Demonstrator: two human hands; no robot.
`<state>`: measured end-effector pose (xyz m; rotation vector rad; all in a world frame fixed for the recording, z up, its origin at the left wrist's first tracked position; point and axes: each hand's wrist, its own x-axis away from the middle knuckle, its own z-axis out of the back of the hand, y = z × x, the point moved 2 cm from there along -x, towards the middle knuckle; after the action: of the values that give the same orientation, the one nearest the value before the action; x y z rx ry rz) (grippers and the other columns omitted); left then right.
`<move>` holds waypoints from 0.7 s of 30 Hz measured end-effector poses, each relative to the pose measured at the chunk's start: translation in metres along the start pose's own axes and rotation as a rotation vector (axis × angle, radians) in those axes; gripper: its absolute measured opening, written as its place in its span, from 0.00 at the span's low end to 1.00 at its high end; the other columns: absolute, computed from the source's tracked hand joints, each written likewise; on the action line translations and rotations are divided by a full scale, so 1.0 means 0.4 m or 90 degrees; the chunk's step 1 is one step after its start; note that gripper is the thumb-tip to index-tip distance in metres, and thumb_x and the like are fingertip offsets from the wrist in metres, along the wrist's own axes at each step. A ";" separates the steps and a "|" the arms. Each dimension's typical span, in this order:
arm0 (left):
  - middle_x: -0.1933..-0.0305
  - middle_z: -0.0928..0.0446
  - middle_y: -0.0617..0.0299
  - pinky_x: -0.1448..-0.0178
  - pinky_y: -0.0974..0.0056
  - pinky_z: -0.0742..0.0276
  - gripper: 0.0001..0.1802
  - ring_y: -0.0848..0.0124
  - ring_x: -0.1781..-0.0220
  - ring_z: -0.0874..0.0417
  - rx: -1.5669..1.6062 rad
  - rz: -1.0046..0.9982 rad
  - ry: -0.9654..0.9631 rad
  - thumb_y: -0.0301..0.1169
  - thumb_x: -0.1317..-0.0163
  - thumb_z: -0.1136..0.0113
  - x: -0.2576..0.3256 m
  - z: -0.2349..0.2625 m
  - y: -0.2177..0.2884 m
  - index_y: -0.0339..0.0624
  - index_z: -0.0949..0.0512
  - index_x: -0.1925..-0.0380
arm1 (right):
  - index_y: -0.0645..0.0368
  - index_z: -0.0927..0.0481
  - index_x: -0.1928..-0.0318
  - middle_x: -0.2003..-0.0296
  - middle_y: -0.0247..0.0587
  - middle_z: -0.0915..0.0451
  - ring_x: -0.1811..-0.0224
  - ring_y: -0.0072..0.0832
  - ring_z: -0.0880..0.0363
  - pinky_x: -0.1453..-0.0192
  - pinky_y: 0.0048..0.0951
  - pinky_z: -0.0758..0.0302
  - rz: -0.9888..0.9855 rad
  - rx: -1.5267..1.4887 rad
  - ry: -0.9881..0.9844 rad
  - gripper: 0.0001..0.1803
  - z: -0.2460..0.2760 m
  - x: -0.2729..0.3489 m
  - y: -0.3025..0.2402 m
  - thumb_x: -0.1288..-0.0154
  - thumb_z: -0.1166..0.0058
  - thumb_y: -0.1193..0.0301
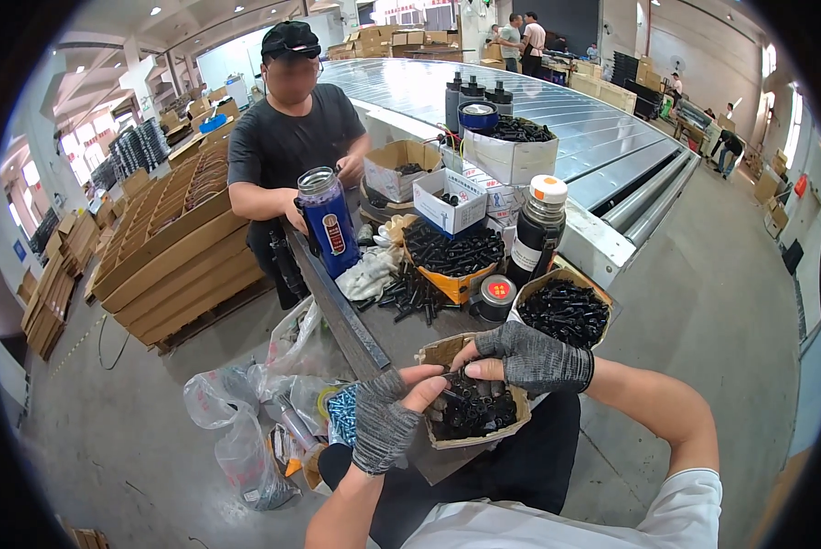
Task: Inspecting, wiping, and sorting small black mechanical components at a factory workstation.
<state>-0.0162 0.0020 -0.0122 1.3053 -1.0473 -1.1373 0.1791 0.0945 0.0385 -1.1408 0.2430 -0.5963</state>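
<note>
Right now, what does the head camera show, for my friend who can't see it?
Two hands in grey fingerless gloves, left hand and right hand, pinch a small black part over a cardboard box of black parts. Across the worktable, a person in black holds a blue bottle.

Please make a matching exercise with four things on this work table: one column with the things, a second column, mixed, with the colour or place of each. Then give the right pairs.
Things
1. large bottle
2. flask
3. left hand
4. cardboard box

Descriptions
A. black with a white and orange cap
B. blue, in front of the person opposite
C. white and blue, open
D. grey fingerless glove

Pairs: 1-B, 2-A, 3-D, 4-C
</note>
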 end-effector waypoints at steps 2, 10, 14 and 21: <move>0.63 0.13 0.59 0.52 0.68 0.21 0.13 0.74 0.61 0.15 0.002 0.000 -0.002 0.31 0.39 0.30 -0.004 0.000 -0.006 0.37 0.13 0.56 | 0.62 0.18 0.46 0.62 0.38 0.16 0.60 0.22 0.19 0.51 0.28 0.22 -0.012 0.003 -0.010 0.17 0.002 -0.007 0.009 0.27 0.48 0.66; 0.65 0.13 0.60 0.53 0.69 0.20 0.12 0.75 0.62 0.15 -0.038 0.014 -0.042 0.31 0.39 0.29 -0.005 0.008 0.025 0.36 0.13 0.57 | 0.60 0.17 0.45 0.60 0.39 0.15 0.58 0.23 0.18 0.48 0.28 0.22 0.031 0.048 -0.013 0.17 0.017 -0.017 -0.016 0.27 0.49 0.66; 0.65 0.12 0.60 0.53 0.68 0.20 0.14 0.75 0.63 0.15 -0.121 0.004 -0.049 0.33 0.40 0.28 -0.001 0.012 0.030 0.36 0.13 0.57 | 0.59 0.18 0.45 0.59 0.41 0.15 0.54 0.26 0.18 0.44 0.30 0.23 0.055 0.075 0.002 0.17 0.018 -0.024 -0.034 0.27 0.48 0.65; 0.66 0.13 0.58 0.53 0.69 0.21 0.16 0.74 0.63 0.15 -0.004 0.024 -0.065 0.36 0.41 0.27 -0.003 0.007 0.018 0.37 0.13 0.57 | 0.56 0.18 0.43 0.57 0.44 0.15 0.51 0.29 0.17 0.43 0.32 0.23 0.024 0.111 -0.002 0.16 0.020 -0.014 -0.035 0.26 0.49 0.66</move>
<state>-0.0190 0.0024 -0.0051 1.2285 -1.1374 -1.1885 0.1740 0.0998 0.0538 -0.9669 0.2052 -0.5707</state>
